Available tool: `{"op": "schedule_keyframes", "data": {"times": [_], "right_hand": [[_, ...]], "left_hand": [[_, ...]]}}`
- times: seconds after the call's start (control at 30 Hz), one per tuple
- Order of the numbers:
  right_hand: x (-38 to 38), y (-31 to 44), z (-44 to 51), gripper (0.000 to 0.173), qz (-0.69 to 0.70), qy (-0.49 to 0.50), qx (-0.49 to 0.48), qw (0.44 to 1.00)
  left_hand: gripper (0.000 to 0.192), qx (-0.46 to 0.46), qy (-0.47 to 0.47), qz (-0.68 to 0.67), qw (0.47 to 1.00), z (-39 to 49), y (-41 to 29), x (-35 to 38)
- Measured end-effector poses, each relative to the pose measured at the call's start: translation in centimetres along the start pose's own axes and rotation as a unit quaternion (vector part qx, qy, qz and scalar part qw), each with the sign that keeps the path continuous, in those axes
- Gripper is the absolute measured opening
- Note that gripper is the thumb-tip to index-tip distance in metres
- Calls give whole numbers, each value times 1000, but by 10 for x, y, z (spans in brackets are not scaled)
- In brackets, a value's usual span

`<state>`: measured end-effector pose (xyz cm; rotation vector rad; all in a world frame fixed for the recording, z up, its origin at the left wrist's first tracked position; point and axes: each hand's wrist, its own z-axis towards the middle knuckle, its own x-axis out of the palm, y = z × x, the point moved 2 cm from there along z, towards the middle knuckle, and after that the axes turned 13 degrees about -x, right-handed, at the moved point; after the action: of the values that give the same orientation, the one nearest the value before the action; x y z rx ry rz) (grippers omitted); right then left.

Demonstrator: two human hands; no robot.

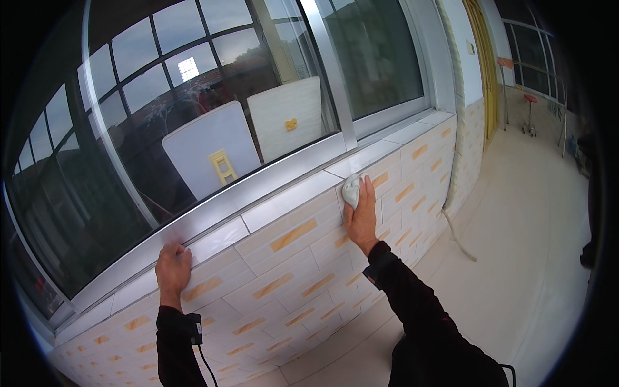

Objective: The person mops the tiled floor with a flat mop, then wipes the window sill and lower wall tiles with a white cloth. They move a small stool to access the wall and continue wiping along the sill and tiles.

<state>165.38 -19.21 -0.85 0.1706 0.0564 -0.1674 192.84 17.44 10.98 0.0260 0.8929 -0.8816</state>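
Observation:
My right hand (362, 217) presses a bunched whitish cloth (352, 190) against the front edge of the tiled window sill (295, 198), at the top of the tiled wall (309, 271). Its fingers extend along the cloth's right side. Farther left, my left hand (173, 272) rests on the same sill, close to the lower rail of the aluminium window frame (271, 165). The left fingers are bent, the thumb stands apart from them, and no object shows in that hand. White tiles with dark joints make up the sill.
Behind the window glass stand two pale boards (213, 145) with yellow fittings. A hose or cord (457, 237) lies on the floor (508, 203) by the wall's corner. A red-seated stool (530, 99) and metal stands are farther back. A cable (205, 363) hangs from my left wrist device.

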Motion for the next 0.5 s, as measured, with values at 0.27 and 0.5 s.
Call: {"op": "schedule_keyframes", "data": {"times": [0.27, 0.5], "right_hand": [[19, 85, -6, 73, 52, 81, -131, 987], [56, 181, -21, 64, 116, 180, -278, 936]], "left_hand": [[24, -12, 4, 10, 1000, -2, -3, -2], [23, -19, 0, 0, 1000, -1, -2, -1]]}}
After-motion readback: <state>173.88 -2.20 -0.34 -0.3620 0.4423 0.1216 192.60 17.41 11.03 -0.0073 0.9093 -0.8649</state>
